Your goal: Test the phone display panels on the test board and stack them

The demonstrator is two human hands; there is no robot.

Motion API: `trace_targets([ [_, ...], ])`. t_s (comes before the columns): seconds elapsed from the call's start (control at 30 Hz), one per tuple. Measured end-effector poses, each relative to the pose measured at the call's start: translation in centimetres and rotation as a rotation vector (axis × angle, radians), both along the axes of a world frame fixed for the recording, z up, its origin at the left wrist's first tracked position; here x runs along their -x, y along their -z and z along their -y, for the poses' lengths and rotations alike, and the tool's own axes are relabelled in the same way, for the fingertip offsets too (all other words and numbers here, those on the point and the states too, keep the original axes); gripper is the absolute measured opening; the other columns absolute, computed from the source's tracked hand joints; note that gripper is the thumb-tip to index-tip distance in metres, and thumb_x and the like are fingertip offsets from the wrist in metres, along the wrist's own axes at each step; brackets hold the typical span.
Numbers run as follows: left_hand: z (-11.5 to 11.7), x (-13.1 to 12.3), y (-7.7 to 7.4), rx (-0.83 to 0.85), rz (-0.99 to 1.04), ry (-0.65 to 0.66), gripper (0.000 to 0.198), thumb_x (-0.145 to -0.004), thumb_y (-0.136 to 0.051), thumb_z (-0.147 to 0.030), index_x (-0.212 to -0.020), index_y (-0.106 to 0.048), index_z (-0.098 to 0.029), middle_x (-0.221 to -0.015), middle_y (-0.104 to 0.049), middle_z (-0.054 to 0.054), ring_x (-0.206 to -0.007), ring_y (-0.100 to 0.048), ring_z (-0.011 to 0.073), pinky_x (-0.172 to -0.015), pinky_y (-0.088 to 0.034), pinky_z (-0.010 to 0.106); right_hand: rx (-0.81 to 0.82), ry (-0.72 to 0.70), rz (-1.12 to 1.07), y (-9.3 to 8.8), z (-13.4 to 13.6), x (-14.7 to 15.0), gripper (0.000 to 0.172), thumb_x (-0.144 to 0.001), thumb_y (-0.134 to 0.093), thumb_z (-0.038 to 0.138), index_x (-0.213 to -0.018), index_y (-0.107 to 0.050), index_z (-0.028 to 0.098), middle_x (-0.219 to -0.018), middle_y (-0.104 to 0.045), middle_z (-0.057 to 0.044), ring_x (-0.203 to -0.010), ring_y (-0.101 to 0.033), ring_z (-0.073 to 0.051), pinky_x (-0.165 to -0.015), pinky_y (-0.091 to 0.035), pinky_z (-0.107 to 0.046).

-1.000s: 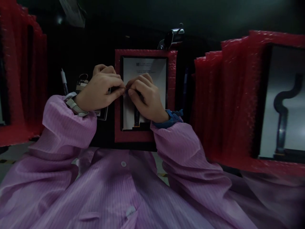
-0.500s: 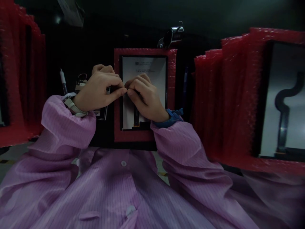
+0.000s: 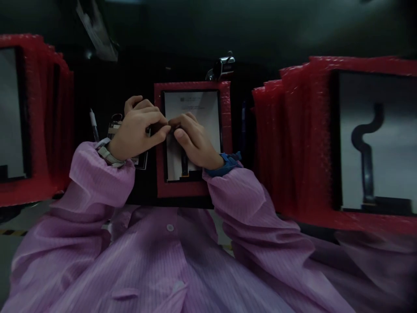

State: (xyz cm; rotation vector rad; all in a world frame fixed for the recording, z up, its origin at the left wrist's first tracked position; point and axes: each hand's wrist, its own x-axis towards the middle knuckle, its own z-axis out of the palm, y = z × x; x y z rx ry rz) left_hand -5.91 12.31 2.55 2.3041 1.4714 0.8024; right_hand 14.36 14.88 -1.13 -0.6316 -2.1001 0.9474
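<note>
A flat display panel (image 3: 208,126) with a pale back and dark frame lies on a red bubble-wrap sheet (image 3: 226,143) in front of me. From its lower edge a black flex cable (image 3: 184,164) runs up beneath my right hand, where its upper part is hidden. My left hand (image 3: 140,130) reaches over the panel's left edge, thumb and forefinger pinched together. Fingertip to fingertip with it, my right hand (image 3: 197,141) is bent over the panel, thumb and forefinger closed. A small dark bit shows between the right fingers; what either hand pinches is too hidden to name.
Stacks of red bubble wrap with panels stand at left (image 3: 48,126) and right (image 3: 293,143); the right front panel (image 3: 397,143) shows an S-shaped cable. A pen (image 3: 94,124) and a small circuit board (image 3: 114,127) lie by my left wrist. A chrome device (image 3: 224,66) sits behind the panel.
The view has shifted, so the panel and the stacks sit lower in the picture. Both hands stay over the panel with fingertips together; the right thumb and forefinger have moved slightly.
</note>
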Motion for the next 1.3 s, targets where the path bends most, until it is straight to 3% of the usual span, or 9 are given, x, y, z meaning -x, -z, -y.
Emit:
trace_targets([
  [0.1, 0.8, 0.9, -0.9, -0.200, 0.014, -0.146, 0.043, -0.105, -0.040, -0.049, -0.094, -0.068, -0.019, -0.085, -0.069, 0.001, -0.088, -0.062, 0.0181, -0.110, -0.038, 0.049, 0.096, 0.084, -0.078, 0.3, -0.1, 0.0, 0.054, -0.107, -0.022, 0.061, -0.105, -0.061, 0.023, -0.099, -0.066, -0.005, -0.098, -0.060, -0.020, -0.093, -0.050, -0.043],
  [0.2, 3.4, 1.8, -1.5, -0.378, 0.102, -0.420, 0.038, -0.108, -0.038, -0.040, -0.092, -0.065, -0.018, -0.085, -0.067, 0.001, -0.082, -0.061, 0.0142, -0.085, -0.050, 0.034, 0.199, 0.197, -0.142, 0.8, -0.3, 0.1, 0.057, -0.106, -0.021, 0.065, -0.104, -0.062, 0.025, -0.100, -0.068, -0.005, -0.100, -0.063, -0.020, -0.095, -0.050, -0.043],
  [0.27, 5.7, 1.8, -1.2, -0.364, 0.122, -0.528, 0.033, -0.108, -0.040, -0.035, -0.090, -0.062, -0.018, -0.082, -0.064, -0.002, -0.069, -0.058, 0.0094, -0.067, -0.047, 0.025, 0.248, 0.246, -0.157, 1.0, -0.5, 0.3, 0.058, -0.104, -0.022, 0.067, -0.101, -0.062, 0.025, -0.098, -0.067, -0.004, -0.099, -0.063, -0.020, -0.096, -0.050, -0.043],
  [0.43, 10.1, 0.5, 1.2, -0.205, -0.302, -0.410, 0.025, -0.104, -0.045, -0.028, -0.111, -0.064, -0.015, -0.087, -0.069, 0.004, -0.070, -0.064, 0.0149, -0.064, -0.048, 0.027, 0.236, 0.284, -0.108, 0.7, -0.7, 0.4, 0.056, -0.104, -0.026, 0.067, -0.094, -0.061, 0.024, -0.093, -0.066, -0.004, -0.096, -0.063, -0.020, -0.097, -0.049, -0.042],
  [0.53, 10.9, 0.0, 2.3, 0.029, -0.590, -0.387, 0.036, -0.105, -0.043, -0.025, -0.135, -0.059, -0.015, -0.095, -0.068, 0.009, -0.080, -0.067, 0.0215, -0.067, -0.049, 0.031, 0.159, 0.290, -0.037, 0.3, -0.7, 0.2, 0.058, -0.104, -0.024, 0.067, -0.088, -0.059, 0.024, -0.089, -0.064, -0.005, -0.093, -0.061, -0.021, -0.096, -0.048, -0.043],
  [0.67, 11.0, 0.1, 2.8, 0.185, -0.715, -0.398, 0.038, -0.105, -0.045, -0.021, -0.139, -0.061, -0.024, -0.098, -0.064, 0.009, -0.086, -0.066, 0.0228, -0.073, -0.051, 0.031, 0.140, 0.284, 0.007, 0.1, -0.7, 0.1, 0.061, -0.104, -0.021, 0.068, -0.087, -0.059, 0.024, -0.089, -0.064, -0.006, -0.093, -0.060, -0.022, -0.094, -0.047, -0.044],
  [1.03, 11.8, 1.0, 4.2, 0.047, -0.757, -0.400, 0.042, -0.103, -0.047, -0.014, -0.136, -0.066, -0.030, -0.100, -0.065, 0.006, -0.070, -0.062, 0.0155, -0.067, -0.050, 0.027, 0.005, 0.289, 0.173, -0.6, -0.5, -0.4, 0.060, -0.107, -0.017, 0.058, -0.095, -0.063, 0.021, -0.104, -0.066, -0.010, -0.103, -0.058, -0.025, -0.099, -0.045, -0.045],
  [1.17, 12.1, 1.6, 4.7, -0.041, -0.733, -0.372, 0.042, -0.101, -0.049, -0.011, -0.134, -0.068, -0.029, -0.098, -0.065, 0.006, -0.072, -0.063, 0.0146, -0.068, -0.051, 0.025, -0.060, 0.429, 0.316, -0.9, 1.8, -3.1, 0.042, -0.105, -0.036, 0.047, -0.110, -0.066, 0.018, -0.118, -0.064, -0.014, -0.113, -0.055, -0.031, -0.103, -0.044, -0.049],
  [1.3, 12.0, 2.1, 4.9, -0.098, -0.723, -0.298, 0.045, -0.098, -0.047, -0.006, -0.134, -0.067, -0.023, -0.098, -0.066, 0.007, -0.075, -0.064, 0.0166, -0.073, -0.054, 0.027, -0.017, 0.572, 0.392, 0.1, 5.6, -6.2, 0.047, -0.105, -0.036, 0.049, -0.116, -0.066, 0.015, -0.117, -0.066, -0.017, -0.108, -0.057, -0.033, -0.098, -0.047, -0.050],
])
